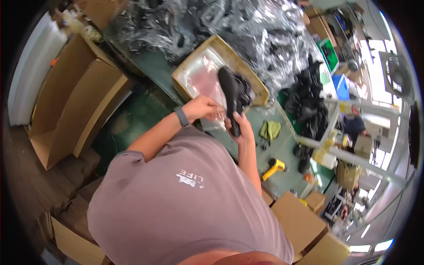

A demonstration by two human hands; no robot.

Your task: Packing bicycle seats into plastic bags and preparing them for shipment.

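Note:
My right hand (pixel 242 129) grips the lower end of a long black shoe-like item (pixel 228 88), which stands tilted with its smooth dark side toward the left. Its exact kind is hard to make out. My left hand (pixel 204 108) is closed, fingers pinched at the edge of a clear plastic bag (pixel 218 126) beside the black item. Behind both hands sits a shallow cardboard box (pixel 181 73) holding flat clear bags (pixel 206 79), some pinkish. The black item overlaps the box's middle and hides part of its inside.
Plastic-wrapped dark items (pixel 274 44) heap along the far table. Black pieces (pixel 307 101) pile at the right, near a metal frame (pixel 309 141). A yellow-green cloth (pixel 270 130) and yellow heat gun (pixel 274 168) lie on the green tabletop (pixel 282 152). Large cartons (pixel 66 101) stand left.

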